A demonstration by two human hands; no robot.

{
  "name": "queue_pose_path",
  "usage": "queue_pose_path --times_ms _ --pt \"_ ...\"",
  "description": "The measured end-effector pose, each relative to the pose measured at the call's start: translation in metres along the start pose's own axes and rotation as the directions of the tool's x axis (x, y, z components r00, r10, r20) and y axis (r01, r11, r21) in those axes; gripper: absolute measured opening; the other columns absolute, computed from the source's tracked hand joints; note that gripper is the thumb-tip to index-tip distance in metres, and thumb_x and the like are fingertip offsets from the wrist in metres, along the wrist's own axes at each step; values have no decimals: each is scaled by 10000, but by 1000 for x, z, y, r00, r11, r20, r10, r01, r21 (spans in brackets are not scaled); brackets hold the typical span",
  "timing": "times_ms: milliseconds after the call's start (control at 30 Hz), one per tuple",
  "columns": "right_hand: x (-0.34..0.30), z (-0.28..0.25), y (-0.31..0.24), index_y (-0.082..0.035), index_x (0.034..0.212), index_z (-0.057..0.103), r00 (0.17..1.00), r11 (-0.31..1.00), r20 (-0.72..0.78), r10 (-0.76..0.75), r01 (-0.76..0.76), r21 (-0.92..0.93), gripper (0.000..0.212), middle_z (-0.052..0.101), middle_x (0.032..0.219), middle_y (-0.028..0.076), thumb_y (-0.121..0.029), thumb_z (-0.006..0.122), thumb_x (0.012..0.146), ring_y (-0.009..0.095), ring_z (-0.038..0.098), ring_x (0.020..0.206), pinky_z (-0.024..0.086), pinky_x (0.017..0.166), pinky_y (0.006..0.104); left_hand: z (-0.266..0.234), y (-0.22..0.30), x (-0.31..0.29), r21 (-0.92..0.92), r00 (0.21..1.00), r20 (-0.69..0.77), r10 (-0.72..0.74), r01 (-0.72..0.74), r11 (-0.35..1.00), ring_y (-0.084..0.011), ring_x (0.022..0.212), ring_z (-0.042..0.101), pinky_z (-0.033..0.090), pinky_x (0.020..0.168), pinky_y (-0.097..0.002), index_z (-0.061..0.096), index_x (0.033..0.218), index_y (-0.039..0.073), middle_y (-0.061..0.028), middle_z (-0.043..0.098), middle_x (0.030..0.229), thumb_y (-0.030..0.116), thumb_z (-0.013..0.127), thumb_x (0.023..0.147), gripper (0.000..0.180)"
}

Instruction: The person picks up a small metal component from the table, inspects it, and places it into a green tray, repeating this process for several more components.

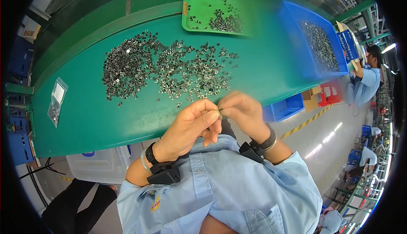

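Note:
My left hand (196, 121) and my right hand (243, 112) meet over the front edge of the green table, fingertip to fingertip. Between them is a small dark metal part (220, 109), pinched by the thumb and forefinger of each hand. Its exact kind is too small to make out. Just beyond my hands lies a wide spread of small black-and-silver metal parts (193, 71), denser in a heap (127, 64) on the left.
A green tray (185, 15) with similar parts stands at the back. To the right sits a blue bin (292, 34) full of small parts. A clear plastic bag (56, 102) lies at the left. Below the table's right edge is another blue bin (286, 109). A co-worker (368, 81) is at far right.

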State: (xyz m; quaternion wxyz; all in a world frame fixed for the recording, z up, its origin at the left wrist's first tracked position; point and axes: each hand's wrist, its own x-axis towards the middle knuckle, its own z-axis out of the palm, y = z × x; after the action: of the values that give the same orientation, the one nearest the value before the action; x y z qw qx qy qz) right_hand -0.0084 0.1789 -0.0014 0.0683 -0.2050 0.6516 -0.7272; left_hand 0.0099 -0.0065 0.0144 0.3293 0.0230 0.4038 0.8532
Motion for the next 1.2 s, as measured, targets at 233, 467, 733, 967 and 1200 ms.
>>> queue_pose_path --times_ms 233,467,733,967,1200 --pt "6 -9 2 -28 870 563 980 912 -25 197 -174 372 39 605 858 91 -2 544 849 170 587 780 472 700 288 -4 3 2 -13 995 -42 92 -93 996 -133 576 540 422 468 -240 486 975 34 -72 571 742 201 473 955 169" --pt "74 -55 -57 -18 918 571 983 985 -177 53 -80 -152 95 616 814 62 -99 565 868 131 588 780 471 724 275 -13 -3 4 -65 993 -43 106 -109 992 -142 583 545 437 491 -261 482 989 24 -88 575 747 178 466 956 158" --pt "143 -99 -59 5 1021 582 977 917 -189 -96 13 -398 227 635 893 76 -171 586 878 137 599 824 468 762 282 -23 -8 2 -161 993 32 111 -105 981 -184 579 555 464 522 -308 477 987 13 -120 575 741 159 462 953 150" --pt "96 -109 -19 -32 957 615 997 587 -30 76 -70 -806 159 616 898 64 -131 620 832 157 595 841 467 759 302 -26 -6 5 -100 990 127 63 -51 994 -199 614 572 484 571 -322 474 987 8 -137 585 759 159 473 949 156" --pt "88 -94 -8 -35 855 607 997 373 43 59 18 -928 98 569 820 77 -89 648 783 216 588 815 470 745 324 -26 -7 5 -85 987 141 79 -68 994 -200 622 575 485 577 -322 475 976 9 -138 587 761 167 481 947 160"
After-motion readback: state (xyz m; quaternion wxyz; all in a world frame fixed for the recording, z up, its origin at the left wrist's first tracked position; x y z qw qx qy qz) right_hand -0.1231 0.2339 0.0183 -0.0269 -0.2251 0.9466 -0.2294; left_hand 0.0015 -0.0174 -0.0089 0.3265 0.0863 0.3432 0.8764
